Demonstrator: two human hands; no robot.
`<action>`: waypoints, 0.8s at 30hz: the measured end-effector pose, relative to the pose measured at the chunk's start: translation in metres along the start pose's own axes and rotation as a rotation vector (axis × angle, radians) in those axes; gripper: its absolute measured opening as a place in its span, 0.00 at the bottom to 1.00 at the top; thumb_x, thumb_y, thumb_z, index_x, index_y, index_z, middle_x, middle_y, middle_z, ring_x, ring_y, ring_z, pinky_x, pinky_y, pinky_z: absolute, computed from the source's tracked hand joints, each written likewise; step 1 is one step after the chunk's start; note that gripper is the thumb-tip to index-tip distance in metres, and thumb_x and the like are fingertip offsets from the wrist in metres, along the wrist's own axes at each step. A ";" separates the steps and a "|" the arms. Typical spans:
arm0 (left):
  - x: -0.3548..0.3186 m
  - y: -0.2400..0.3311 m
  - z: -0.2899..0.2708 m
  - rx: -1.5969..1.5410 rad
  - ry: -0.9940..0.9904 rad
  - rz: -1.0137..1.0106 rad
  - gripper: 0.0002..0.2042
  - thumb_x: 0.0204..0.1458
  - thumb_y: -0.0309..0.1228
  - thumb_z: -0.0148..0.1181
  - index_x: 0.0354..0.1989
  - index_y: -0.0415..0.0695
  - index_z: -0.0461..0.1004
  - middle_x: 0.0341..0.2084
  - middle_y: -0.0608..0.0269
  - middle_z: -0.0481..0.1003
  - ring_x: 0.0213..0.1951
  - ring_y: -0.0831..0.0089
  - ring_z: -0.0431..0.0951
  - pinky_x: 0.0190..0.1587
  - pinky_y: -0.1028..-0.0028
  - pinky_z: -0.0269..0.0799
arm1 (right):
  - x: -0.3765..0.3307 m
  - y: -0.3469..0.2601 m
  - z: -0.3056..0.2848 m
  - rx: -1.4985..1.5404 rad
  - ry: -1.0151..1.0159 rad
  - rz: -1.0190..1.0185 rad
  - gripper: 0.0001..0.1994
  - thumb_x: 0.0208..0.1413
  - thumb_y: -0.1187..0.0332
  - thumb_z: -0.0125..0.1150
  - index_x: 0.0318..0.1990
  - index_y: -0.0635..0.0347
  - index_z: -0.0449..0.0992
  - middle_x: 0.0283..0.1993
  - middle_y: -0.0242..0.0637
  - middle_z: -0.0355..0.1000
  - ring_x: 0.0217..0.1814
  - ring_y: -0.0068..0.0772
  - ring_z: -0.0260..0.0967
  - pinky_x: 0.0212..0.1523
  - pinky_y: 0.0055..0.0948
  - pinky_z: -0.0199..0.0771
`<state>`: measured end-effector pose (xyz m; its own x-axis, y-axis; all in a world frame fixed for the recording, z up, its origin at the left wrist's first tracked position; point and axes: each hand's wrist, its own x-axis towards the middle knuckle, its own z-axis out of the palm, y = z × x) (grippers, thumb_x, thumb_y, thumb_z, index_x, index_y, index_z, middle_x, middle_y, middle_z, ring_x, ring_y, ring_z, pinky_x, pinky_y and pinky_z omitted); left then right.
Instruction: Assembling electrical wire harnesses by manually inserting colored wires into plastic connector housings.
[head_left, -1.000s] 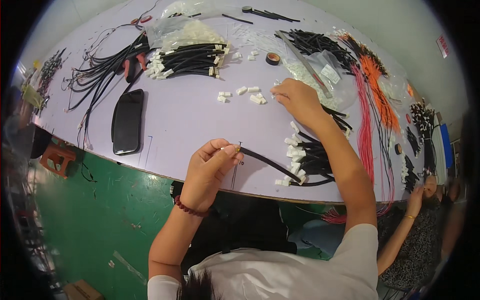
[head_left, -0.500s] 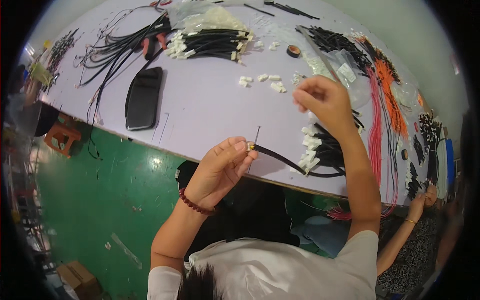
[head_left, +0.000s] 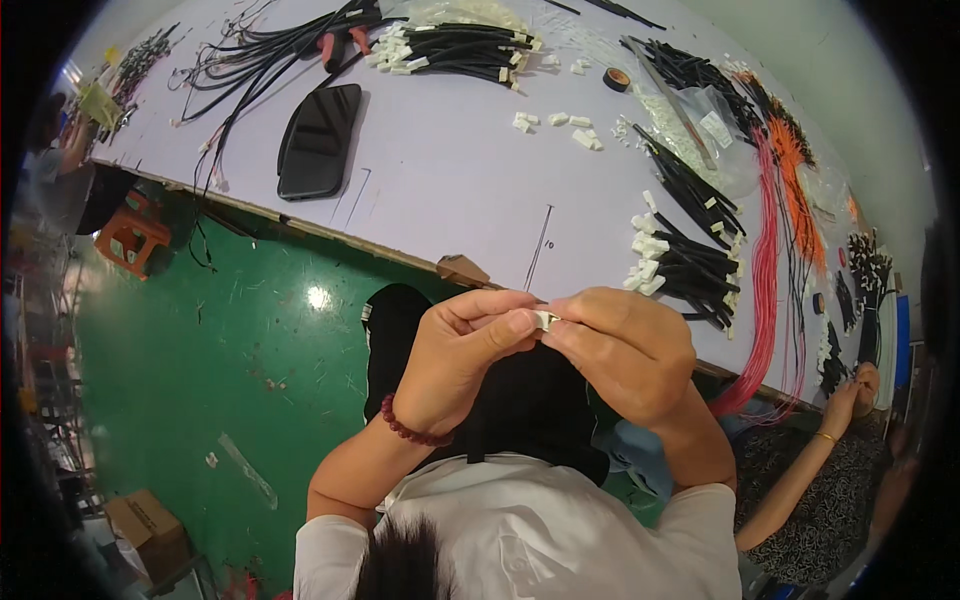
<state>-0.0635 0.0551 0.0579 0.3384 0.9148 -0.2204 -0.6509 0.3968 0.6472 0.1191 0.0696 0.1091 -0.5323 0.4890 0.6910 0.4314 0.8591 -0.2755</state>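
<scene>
Just in front of the table edge, both hands meet at a small white plastic connector [head_left: 545, 319]. My left hand [head_left: 465, 345], with a beaded bracelet at its wrist, pinches the connector between thumb and forefinger. On the other side my right hand [head_left: 635, 350] is closed, its thumb and fingertips pressed to the connector's right end. The black sleeved cable seen on this connector earlier is hidden now, and I cannot make out its wires. Nearest on the table, beyond my right hand, lies a bundle of black sleeved cables [head_left: 700, 270] with white connectors.
A black phone [head_left: 319, 140] lies at the table's left part. Loose white connectors [head_left: 586, 139], a tape roll [head_left: 616, 79] and another cable bundle [head_left: 470, 50] are farther back. Pink wires [head_left: 765, 280] hang over the right edge. A co-worker's hand [head_left: 848, 400] is at far right.
My right hand has come down from above the table to the connector in my left hand. Both hands are now together, slightly nearer my body. The cable has gone out of sight.
</scene>
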 end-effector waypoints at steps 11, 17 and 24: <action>-0.015 0.001 -0.001 0.229 -0.003 0.106 0.08 0.50 0.22 0.65 0.38 0.35 0.78 0.33 0.54 0.80 0.35 0.72 0.80 0.42 0.76 0.76 | -0.015 -0.018 0.006 0.091 0.077 0.134 0.18 0.40 0.83 0.71 0.37 0.64 0.69 0.34 0.46 0.77 0.35 0.44 0.79 0.34 0.34 0.81; -0.009 -0.005 -0.003 0.118 -0.034 -0.002 0.08 0.50 0.22 0.64 0.39 0.35 0.78 0.33 0.55 0.80 0.36 0.73 0.80 0.42 0.77 0.76 | -0.026 -0.015 0.011 0.145 0.149 0.135 0.19 0.41 0.83 0.70 0.39 0.64 0.68 0.34 0.46 0.77 0.35 0.45 0.79 0.34 0.35 0.81; -0.009 -0.009 0.000 0.237 -0.030 0.058 0.08 0.51 0.22 0.64 0.40 0.35 0.78 0.33 0.56 0.80 0.35 0.75 0.80 0.42 0.78 0.75 | -0.031 -0.017 0.010 0.036 0.080 0.133 0.19 0.42 0.83 0.69 0.41 0.64 0.67 0.34 0.46 0.77 0.35 0.46 0.78 0.34 0.34 0.81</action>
<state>-0.0605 0.0434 0.0535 0.3271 0.9316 -0.1583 -0.4936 0.3113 0.8121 0.1210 0.0413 0.0858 -0.4121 0.5865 0.6972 0.4673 0.7930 -0.3909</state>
